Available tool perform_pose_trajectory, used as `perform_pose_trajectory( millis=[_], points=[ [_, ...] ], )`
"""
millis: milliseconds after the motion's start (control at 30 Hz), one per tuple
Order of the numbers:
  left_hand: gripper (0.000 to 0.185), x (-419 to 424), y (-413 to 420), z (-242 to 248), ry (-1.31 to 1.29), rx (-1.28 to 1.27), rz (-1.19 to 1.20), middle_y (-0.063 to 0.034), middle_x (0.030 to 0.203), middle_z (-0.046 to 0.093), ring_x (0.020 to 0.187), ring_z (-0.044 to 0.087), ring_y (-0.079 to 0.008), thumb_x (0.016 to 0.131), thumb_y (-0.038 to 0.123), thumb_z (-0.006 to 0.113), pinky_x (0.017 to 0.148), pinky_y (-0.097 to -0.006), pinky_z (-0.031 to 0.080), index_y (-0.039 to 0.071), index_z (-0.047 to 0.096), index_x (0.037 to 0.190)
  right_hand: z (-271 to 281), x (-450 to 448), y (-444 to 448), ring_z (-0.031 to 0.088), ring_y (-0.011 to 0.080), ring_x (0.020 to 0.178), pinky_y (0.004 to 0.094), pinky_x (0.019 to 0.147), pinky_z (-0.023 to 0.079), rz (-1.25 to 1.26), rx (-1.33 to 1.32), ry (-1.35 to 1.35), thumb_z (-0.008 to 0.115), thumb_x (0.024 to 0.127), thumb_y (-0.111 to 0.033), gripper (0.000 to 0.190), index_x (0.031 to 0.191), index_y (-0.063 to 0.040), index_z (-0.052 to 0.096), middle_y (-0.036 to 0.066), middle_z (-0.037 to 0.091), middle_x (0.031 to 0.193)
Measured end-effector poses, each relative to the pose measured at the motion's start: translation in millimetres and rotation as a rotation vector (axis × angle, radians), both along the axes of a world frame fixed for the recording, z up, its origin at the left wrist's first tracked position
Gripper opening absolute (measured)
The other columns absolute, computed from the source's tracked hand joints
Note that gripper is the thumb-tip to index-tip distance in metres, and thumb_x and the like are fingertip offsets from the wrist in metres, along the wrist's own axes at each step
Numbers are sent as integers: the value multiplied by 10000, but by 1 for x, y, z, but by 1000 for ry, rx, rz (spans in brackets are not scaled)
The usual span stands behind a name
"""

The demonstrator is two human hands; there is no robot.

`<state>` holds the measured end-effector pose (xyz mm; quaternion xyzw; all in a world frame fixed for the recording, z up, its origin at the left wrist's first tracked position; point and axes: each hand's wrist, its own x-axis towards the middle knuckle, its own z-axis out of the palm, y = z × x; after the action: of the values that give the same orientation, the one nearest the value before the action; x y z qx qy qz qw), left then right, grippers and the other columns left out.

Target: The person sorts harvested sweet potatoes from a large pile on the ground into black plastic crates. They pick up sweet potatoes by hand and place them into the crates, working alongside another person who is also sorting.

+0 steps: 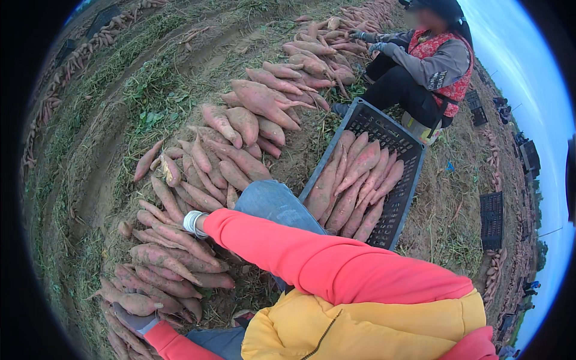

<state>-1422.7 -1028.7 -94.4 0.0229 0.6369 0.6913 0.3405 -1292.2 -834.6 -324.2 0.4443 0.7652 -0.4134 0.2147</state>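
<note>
My left hand, in a grey glove, lies against a sweet potato at the lower end of a long row; its fingertips are hidden, so a grip cannot be told. At my right wrist is a white ringed band below a red sleeve; that hand is hidden beside the sweet potatoes near my denim-covered knee. A black plastic crate beyond the knee holds several long pink sweet potatoes, laid side by side.
A co-worker in a red patterned vest and gloves sits behind the crate, hands at the heap. Dry vines cover the soil at the left. More crates and rows of sweet potatoes lie at the right, with distant people.
</note>
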Motion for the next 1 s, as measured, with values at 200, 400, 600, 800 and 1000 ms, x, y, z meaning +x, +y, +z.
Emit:
perform_pose_trajectory(
  millis=[200, 400, 600, 800, 1000],
  points=[
    [650, -82, -18, -90, 181, 301, -219, -136, 1550, 282, 1370, 360, -318, 1008, 441, 332, 1117, -472, 304, 70, 227, 1531, 24, 16, -4, 568, 251, 1203, 427, 968, 446, -457, -206, 170, 471, 954, -511, 513, 1307, -159, 593, 121, 580, 1317],
    [676, -116, -26, -144, 204, 406, -321, -96, 1578, 243, 1436, 254, -268, 1007, 445, 352, 1160, -434, 227, 75, 177, 1545, 54, 27, 3, 663, 349, 1020, 444, 781, 521, -702, 128, 342, 577, 886, -500, 554, 1131, -13, 673, 227, 692, 1044],
    [706, -86, -27, -111, -184, 631, -96, -101, 1528, 314, 1383, 335, -240, 975, 511, 429, 1122, -460, 289, 180, 178, 1546, 80, 31, 12, 638, 337, 1086, 426, 882, 514, -673, 229, 407, 404, 936, -538, 660, 1351, -37, 516, 246, 662, 1123],
    [478, -65, -32, -81, -452, 600, -64, -79, 1011, 604, 888, 598, -260, 921, 482, 560, 811, -391, 513, 133, 517, 1245, 117, 56, 34, 662, 304, 974, 377, 845, 505, -200, 602, 423, 544, 932, -373, 349, 1085, -117, 725, 119, 716, 1045],
    [382, -53, -32, -70, -430, 588, 99, -70, 1007, 628, 869, 615, -205, 922, 409, 600, 765, -353, 525, 127, 573, 1177, 150, 65, 23, 656, 179, 970, 296, 856, 541, -615, -179, 1077, 745, 821, -129, 412, 1191, 19, 640, 96, 680, 1099]
  ],
)
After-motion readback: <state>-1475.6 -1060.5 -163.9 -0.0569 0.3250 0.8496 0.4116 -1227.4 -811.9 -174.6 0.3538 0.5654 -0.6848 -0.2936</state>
